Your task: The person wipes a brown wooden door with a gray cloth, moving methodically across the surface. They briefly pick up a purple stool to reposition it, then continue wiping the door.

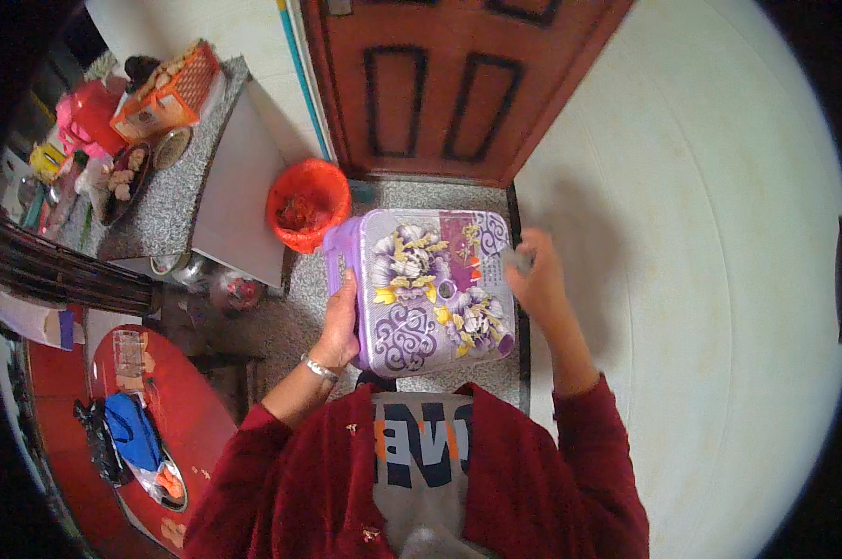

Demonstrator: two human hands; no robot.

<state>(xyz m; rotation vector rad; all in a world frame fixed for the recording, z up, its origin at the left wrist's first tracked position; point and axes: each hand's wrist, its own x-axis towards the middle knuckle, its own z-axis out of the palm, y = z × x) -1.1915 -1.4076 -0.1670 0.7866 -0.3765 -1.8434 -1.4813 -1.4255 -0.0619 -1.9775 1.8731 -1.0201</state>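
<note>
In front of me is a purple plastic stool (403, 321), its square seat turned up towards the camera. Purple flowers, yellow leaves and scrollwork cover the seat, which has a round hole near its middle and bears some writing. My left hand (341, 321), with a silver bracelet at the wrist, grips the stool's left side; the fingers are partly hidden behind it. At the upper right edge of the seat, my right hand (541, 279) is closed around a small grey wad (519, 260), perhaps a cloth, which is blurred.
A red bin (309, 241) with a red liner stands just beyond the stool's left side. Past it is a brown door (431, 105). A speckled counter (176, 202) at left carries baskets and ginger; a red table (197, 398) is below. The pale wall (658, 209) rises at right.
</note>
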